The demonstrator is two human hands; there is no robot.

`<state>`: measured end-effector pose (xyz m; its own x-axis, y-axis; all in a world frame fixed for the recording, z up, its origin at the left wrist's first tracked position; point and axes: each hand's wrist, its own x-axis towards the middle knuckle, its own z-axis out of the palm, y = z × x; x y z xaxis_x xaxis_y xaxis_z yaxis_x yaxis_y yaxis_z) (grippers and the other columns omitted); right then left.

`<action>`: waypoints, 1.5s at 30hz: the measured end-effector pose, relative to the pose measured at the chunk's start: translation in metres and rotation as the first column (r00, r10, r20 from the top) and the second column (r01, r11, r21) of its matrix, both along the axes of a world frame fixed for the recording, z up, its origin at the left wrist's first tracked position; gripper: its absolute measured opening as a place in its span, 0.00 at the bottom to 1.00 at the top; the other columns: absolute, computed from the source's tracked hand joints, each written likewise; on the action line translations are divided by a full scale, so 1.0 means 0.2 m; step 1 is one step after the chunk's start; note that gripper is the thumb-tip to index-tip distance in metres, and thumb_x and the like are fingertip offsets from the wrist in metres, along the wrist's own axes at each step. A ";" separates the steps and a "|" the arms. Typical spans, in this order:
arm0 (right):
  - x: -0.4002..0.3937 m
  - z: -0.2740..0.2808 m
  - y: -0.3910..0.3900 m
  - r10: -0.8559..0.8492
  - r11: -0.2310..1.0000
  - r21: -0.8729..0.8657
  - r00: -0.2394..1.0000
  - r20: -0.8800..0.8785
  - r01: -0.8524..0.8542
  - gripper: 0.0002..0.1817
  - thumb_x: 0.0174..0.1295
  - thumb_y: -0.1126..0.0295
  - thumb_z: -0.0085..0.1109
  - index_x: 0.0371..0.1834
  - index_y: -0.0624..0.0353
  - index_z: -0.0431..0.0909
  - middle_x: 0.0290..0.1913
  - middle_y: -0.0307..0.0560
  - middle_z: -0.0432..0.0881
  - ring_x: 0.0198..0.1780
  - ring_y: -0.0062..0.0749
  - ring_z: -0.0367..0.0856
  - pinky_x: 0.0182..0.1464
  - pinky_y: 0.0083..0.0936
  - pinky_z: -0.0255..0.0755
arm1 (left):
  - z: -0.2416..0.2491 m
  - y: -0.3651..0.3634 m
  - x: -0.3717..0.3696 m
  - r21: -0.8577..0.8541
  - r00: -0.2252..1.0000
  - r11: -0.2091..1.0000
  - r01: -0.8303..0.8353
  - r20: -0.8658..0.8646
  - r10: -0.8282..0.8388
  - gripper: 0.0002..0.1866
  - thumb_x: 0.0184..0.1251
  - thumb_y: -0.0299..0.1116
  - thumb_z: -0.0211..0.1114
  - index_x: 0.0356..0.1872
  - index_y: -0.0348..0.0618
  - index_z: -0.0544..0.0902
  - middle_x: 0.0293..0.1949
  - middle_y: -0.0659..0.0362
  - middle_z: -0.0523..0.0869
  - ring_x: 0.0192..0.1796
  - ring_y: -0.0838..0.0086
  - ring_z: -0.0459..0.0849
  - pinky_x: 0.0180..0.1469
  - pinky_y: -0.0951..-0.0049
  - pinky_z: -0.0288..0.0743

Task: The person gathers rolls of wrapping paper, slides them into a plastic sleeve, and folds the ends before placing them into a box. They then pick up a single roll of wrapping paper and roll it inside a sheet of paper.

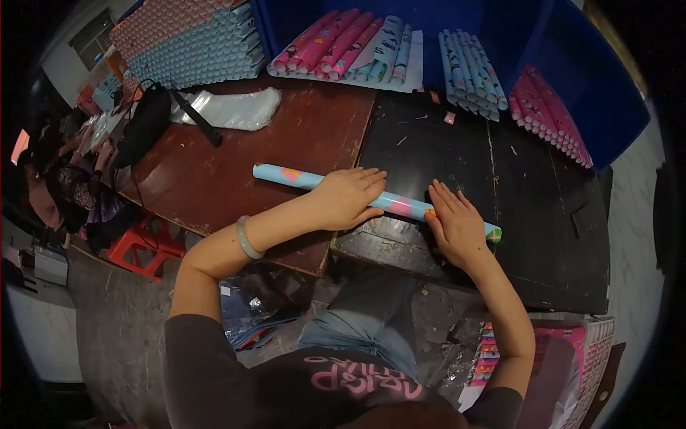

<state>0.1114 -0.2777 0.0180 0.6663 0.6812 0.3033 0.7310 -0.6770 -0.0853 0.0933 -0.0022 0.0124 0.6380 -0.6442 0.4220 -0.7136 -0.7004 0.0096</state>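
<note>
A person presses both hands flat on a long light-blue roll of patterned wrapping paper [304,179] lying across the counter [236,179], where a reddish-brown wooden top meets a black scuffed one. The left hand [348,196] lies palm down over the roll's middle, fingers spread and pointing toward 2 o'clock; a pale green bangle [246,238] circles that wrist. The right hand [455,222] rests open on the roll near its lower end, fingers extended toward 11 o'clock. Neither hand is closed around the roll; both lie open on top of it. The roll runs from about 10 o'clock to 4 o'clock across the seam between the two tops.

At 12 o'clock, pink and blue rolls [350,46] lie stacked on the counter's far side against a blue bin wall [607,93], with more blue rolls [471,71] and a row of pink rolls [550,118] toward 2 o'clock. A clear plastic bag [229,109] and a black bag with strap [146,125] sit at 10 o'clock. A red plastic stool [143,247] stands on the floor at 8 o'clock.
</note>
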 end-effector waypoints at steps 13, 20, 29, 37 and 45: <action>0.14 0.03 0.02 -0.065 0.992 -0.111 0.995 -0.076 0.057 0.26 0.72 0.56 0.39 0.67 0.59 0.66 0.70 0.50 0.65 0.72 0.42 0.60 0.71 0.40 0.54 | -0.02 0.00 0.08 0.047 0.997 0.996 0.071 -0.044 -0.069 0.26 0.66 0.40 0.60 0.62 0.39 0.72 0.63 0.54 0.75 0.65 0.61 0.73 0.67 0.59 0.65; 0.09 0.02 0.13 0.134 0.991 -0.017 0.991 0.025 -0.134 0.26 0.58 0.57 0.62 0.57 0.58 0.72 0.65 0.45 0.71 0.67 0.40 0.69 0.64 0.38 0.66 | -0.01 0.01 0.09 -0.028 0.994 0.996 0.085 -0.066 -0.087 0.23 0.65 0.39 0.61 0.58 0.39 0.73 0.60 0.54 0.78 0.63 0.62 0.75 0.65 0.59 0.67; 0.13 -0.03 0.17 0.087 0.975 0.191 0.986 0.140 -0.113 0.19 0.52 0.57 0.67 0.46 0.49 0.79 0.43 0.40 0.78 0.50 0.36 0.77 0.48 0.34 0.68 | 0.08 -0.04 0.07 0.002 1.000 1.000 0.019 0.006 -0.019 0.23 0.58 0.26 0.64 0.57 0.39 0.75 0.47 0.49 0.78 0.50 0.53 0.76 0.52 0.58 0.71; 0.17 -0.08 0.22 0.011 0.965 0.259 0.992 0.122 -0.043 0.14 0.55 0.56 0.64 0.41 0.50 0.83 0.40 0.39 0.79 0.50 0.34 0.76 0.48 0.32 0.68 | 0.01 0.03 0.13 -0.110 0.993 0.990 0.088 -0.071 -0.096 0.21 0.63 0.20 0.60 0.59 0.37 0.75 0.49 0.48 0.79 0.52 0.55 0.78 0.54 0.62 0.71; 0.15 -0.17 0.25 0.001 0.969 0.232 0.938 0.347 -0.087 0.14 0.56 0.61 0.62 0.46 0.49 0.83 0.42 0.36 0.78 0.51 0.32 0.72 0.48 0.31 0.66 | 0.00 0.02 0.14 -0.083 0.995 0.996 0.017 -0.093 -0.025 0.24 0.65 0.20 0.59 0.64 0.40 0.73 0.49 0.48 0.80 0.51 0.57 0.79 0.55 0.64 0.72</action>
<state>0.1409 -0.2268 -0.0166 0.4638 0.5855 0.6649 0.7733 -0.6337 0.0186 0.1203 0.0025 0.0115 0.6637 -0.6236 0.4129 -0.7216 -0.6792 0.1342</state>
